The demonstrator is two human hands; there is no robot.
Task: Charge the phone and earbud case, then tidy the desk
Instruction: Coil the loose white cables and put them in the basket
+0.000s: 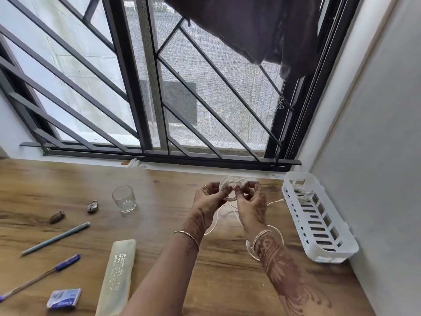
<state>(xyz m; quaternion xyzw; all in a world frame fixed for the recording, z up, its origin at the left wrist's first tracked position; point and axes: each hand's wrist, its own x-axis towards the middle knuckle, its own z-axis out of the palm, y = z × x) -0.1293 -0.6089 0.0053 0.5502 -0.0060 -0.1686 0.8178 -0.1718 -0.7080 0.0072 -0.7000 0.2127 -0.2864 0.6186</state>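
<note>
As fingers [222,194] pinch cable [226,181], basket [337,252] holds cord [301,195].

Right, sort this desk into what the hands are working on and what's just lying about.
In hand: white cable, pinched by left hand and right hand; white basket holding a second cable.
Lying about: glass, padlock, pale pen, blue pen, long case, small blue box.
</note>
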